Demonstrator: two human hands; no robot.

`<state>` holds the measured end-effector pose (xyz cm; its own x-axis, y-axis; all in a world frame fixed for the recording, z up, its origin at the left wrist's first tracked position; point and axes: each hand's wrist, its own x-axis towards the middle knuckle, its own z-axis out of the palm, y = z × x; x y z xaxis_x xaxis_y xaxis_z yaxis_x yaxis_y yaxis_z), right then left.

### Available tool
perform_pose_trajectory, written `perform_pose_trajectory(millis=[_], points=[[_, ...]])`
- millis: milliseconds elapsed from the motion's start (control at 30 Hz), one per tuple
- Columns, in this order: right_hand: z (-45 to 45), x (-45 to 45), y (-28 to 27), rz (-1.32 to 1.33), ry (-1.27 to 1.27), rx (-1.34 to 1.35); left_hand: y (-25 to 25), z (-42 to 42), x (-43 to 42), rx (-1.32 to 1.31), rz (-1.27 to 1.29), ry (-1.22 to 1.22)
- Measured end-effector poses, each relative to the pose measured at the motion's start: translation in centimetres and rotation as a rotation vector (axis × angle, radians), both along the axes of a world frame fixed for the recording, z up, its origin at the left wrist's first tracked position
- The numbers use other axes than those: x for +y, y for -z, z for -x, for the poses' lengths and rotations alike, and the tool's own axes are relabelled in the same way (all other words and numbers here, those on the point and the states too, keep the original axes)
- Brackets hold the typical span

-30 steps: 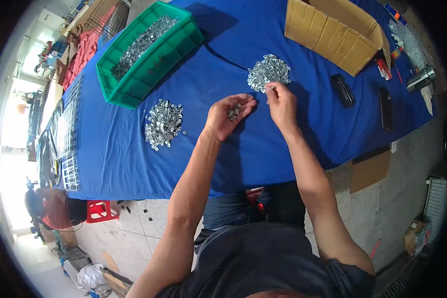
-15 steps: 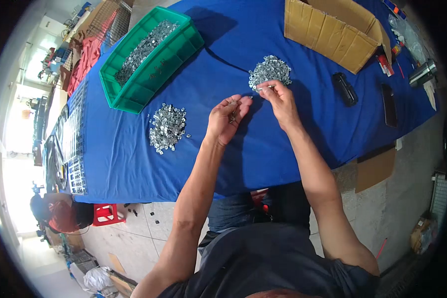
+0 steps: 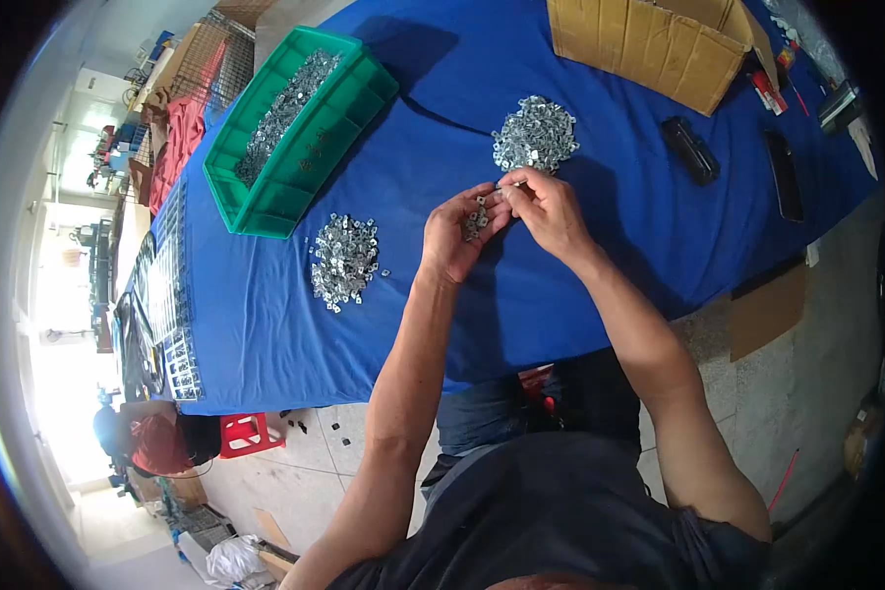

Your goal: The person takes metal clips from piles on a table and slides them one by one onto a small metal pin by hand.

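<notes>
My left hand [image 3: 446, 232] is cupped palm up over the blue cloth, its fingers curled around several small silvery metal clips [image 3: 476, 220] with holes. Thumb and forefinger of my right hand [image 3: 553, 218] are pinched together at the left fingertips, on what looks like one more small metal clip, mostly hidden. Just beyond the hands lies a heap of similar metal clips [image 3: 535, 130]. A second heap of metal clips [image 3: 345, 258] sits to the left of my left hand.
A green plastic bin [image 3: 310, 182] with many small metal parts stands at upper left. At upper right is an open cardboard box [image 3: 649, 54]. A black object [image 3: 690, 150] and a phone [image 3: 784, 177] lie at right on the blue cloth [image 3: 265, 334]. White wire grid [image 3: 177, 295] lines the left edge.
My right hand has moved from the edge of the far heap down and left to the left fingertips. The view has shifted slightly.
</notes>
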<state>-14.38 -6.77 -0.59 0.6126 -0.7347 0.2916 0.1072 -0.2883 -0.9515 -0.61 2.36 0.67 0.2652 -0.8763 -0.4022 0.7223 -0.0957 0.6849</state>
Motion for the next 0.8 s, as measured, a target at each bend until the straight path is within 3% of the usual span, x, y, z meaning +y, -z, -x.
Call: perform_pose_trajectory(millis=[800], points=[[-0.28, 0.42, 0.21, 0.169, -0.030, 0.042, 0.28, -0.20, 0.16, -0.010, -0.016, 0.043]])
